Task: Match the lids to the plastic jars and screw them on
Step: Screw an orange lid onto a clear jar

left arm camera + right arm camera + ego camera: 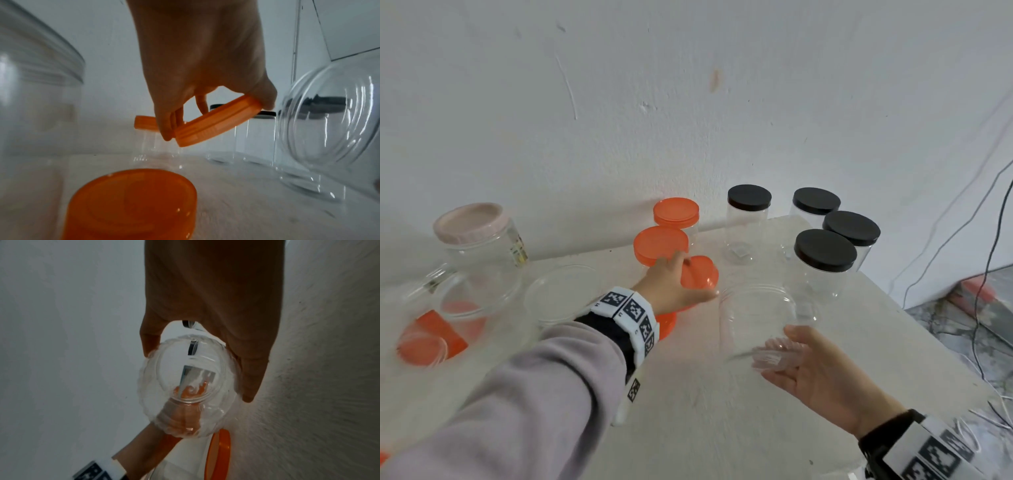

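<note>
Pinching an orange lid (213, 123), left hand (667, 284); right hand (822, 373) seemingly cradling clear jar (756, 318).

A round orange plastic lid (698, 272), tilted, hangs above the table beside an open, clear plastic jar (756, 318), also tilted.

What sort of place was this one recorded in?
Probably a plain room at home or a makeshift recording spot: a white table pushed against a scuffed white wall, loose cables trailing at the right, and rows of jars.
</note>
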